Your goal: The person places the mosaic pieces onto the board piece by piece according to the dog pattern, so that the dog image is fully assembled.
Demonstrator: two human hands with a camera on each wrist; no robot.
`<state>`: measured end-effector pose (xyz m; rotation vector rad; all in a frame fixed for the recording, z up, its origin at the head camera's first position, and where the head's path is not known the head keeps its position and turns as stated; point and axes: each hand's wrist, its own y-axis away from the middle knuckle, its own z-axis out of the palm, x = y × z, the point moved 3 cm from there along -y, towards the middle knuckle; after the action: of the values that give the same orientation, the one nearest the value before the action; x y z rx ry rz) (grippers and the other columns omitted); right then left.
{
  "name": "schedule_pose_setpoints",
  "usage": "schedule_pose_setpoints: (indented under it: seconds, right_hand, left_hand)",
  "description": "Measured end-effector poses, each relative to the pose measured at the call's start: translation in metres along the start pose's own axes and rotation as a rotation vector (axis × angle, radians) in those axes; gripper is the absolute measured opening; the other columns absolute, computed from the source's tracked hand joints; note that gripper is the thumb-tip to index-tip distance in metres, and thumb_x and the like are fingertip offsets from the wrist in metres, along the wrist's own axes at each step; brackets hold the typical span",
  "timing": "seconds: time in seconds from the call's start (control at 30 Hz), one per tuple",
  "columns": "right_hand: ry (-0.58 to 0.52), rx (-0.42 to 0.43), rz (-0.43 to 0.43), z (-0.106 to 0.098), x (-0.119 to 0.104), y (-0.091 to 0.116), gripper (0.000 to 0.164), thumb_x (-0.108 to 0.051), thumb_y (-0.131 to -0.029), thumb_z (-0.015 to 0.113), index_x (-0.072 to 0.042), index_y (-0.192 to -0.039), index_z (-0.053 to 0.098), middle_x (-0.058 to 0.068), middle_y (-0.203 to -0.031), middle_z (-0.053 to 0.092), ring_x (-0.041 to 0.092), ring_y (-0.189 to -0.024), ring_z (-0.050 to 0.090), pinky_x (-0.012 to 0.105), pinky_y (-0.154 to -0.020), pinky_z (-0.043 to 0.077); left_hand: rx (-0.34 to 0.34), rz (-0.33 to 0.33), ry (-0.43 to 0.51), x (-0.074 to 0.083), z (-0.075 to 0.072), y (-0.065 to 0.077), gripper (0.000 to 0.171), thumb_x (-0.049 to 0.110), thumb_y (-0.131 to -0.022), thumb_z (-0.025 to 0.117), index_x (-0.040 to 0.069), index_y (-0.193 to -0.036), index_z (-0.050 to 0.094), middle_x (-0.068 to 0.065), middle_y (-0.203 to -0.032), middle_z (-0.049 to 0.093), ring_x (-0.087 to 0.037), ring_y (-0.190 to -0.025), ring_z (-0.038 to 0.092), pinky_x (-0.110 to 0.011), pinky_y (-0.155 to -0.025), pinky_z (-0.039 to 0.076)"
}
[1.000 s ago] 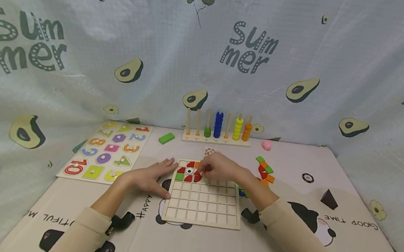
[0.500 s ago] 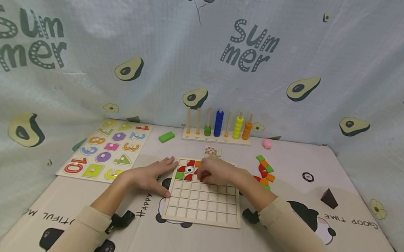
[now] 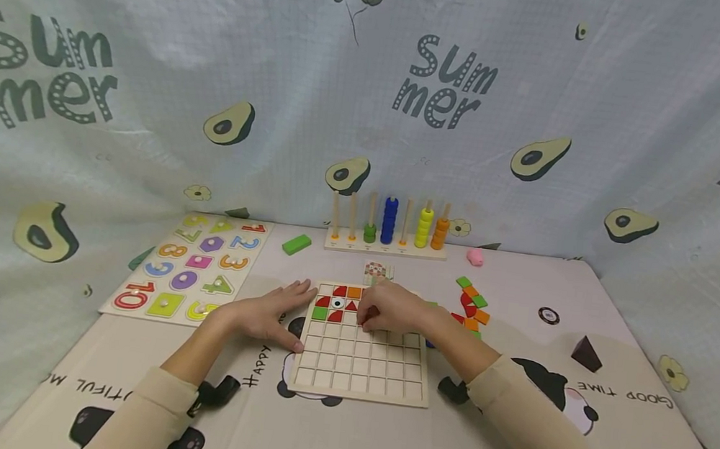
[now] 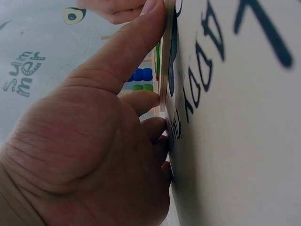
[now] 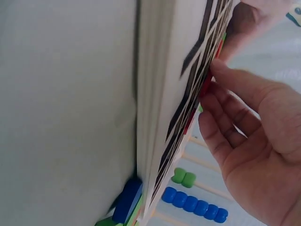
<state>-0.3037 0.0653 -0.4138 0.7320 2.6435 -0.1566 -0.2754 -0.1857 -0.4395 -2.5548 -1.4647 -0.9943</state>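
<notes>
A wooden grid board [image 3: 359, 365] lies on the table, with red, orange, green and eye-printed tiles filling part of its far left corner. My left hand [image 3: 269, 315] is spread at the board's left side, and its thumb [image 4: 127, 52] touches the edge. Over the far rows, my right hand [image 3: 389, 307] has its fingertips low against the grid. A small red tile [image 5: 207, 84] is pinched between thumb and fingers in the right wrist view; the hand mostly hides it from the head camera. A small patterned card [image 3: 375, 270] lies just beyond the board.
Loose coloured tiles [image 3: 471, 304] lie right of the board. A bead abacus [image 3: 386, 249] stands at the back, and a number puzzle [image 3: 199, 267] lies left. Also about are a green block [image 3: 296, 244], pink figure [image 3: 475, 257], round chip [image 3: 549, 316] and dark pyramid [image 3: 587, 355].
My right hand has shifted slightly toward me and right along the board, uncovering a red triangle tile and an orange tile. My left hand has stayed at the board's edge.
</notes>
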Motion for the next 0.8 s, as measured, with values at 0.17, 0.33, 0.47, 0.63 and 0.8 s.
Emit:
schedule_pose_setpoints:
  seconds: [0.17, 0.33, 0.47, 0.63, 0.8]
  right_hand:
    - [-0.06, -0.018, 0.008, 0.0, -0.0002, 0.0019, 0.012, -0.006, -0.082, 0.074, -0.015, -0.089, 0.075, -0.008, -0.086, 0.067, 0.003, -0.074, 0.057, 0.033, -0.088, 0.049]
    - [-0.12, -0.024, 0.025, 0.0008, 0.0012, 0.0029, 0.025, 0.006, -0.079, 0.068, -0.014, -0.092, 0.075, -0.008, -0.091, 0.068, 0.006, -0.078, 0.059, 0.02, -0.072, 0.051]
    - [-0.171, -0.012, 0.043, 0.0018, 0.0043, 0.0037, 0.032, 0.011, -0.078, 0.065, -0.015, -0.093, 0.075, -0.009, -0.092, 0.068, 0.009, -0.082, 0.062, 0.02, -0.075, 0.052]
    - [-0.199, 0.005, 0.033, 0.0011, 0.0083, 0.003, 0.026, 0.008, -0.081, 0.068, -0.013, -0.094, 0.075, -0.006, -0.093, 0.07, 0.009, -0.083, 0.064, 0.02, -0.076, 0.053]
    - [-0.197, -0.017, 0.031, 0.0007, 0.0093, 0.0003, 0.02, 0.004, -0.082, 0.071, -0.012, -0.093, 0.076, -0.006, -0.091, 0.071, 0.008, -0.082, 0.064, 0.019, -0.075, 0.053]
  left_hand:
    - [0.0, 0.002, -0.001, 0.0, -0.0003, -0.0002, 0.108, 0.06, -0.072, 0.075, 0.027, -0.155, 0.015, 0.003, -0.162, 0.0, -0.023, -0.148, -0.004, -0.052, -0.118, 0.004]
    - [-0.003, 0.003, 0.003, -0.0003, -0.0006, -0.0001, 0.107, 0.06, -0.072, 0.075, 0.028, -0.155, 0.015, 0.003, -0.162, -0.001, -0.023, -0.148, -0.005, -0.052, -0.117, 0.004]
    - [-0.002, 0.005, 0.001, -0.0004, -0.0005, -0.0003, 0.107, 0.06, -0.072, 0.075, 0.028, -0.155, 0.015, 0.002, -0.162, 0.0, -0.024, -0.148, -0.004, -0.052, -0.117, 0.004]
    - [0.002, 0.003, -0.001, -0.0003, -0.0007, -0.0003, 0.107, 0.06, -0.071, 0.075, 0.027, -0.155, 0.016, 0.002, -0.162, 0.0, -0.024, -0.148, -0.004, -0.052, -0.117, 0.005]
    - [0.0, -0.001, -0.001, -0.0001, -0.0005, -0.0001, 0.108, 0.06, -0.072, 0.075, 0.028, -0.155, 0.015, 0.003, -0.162, 0.0, -0.024, -0.148, -0.004, -0.052, -0.117, 0.004]
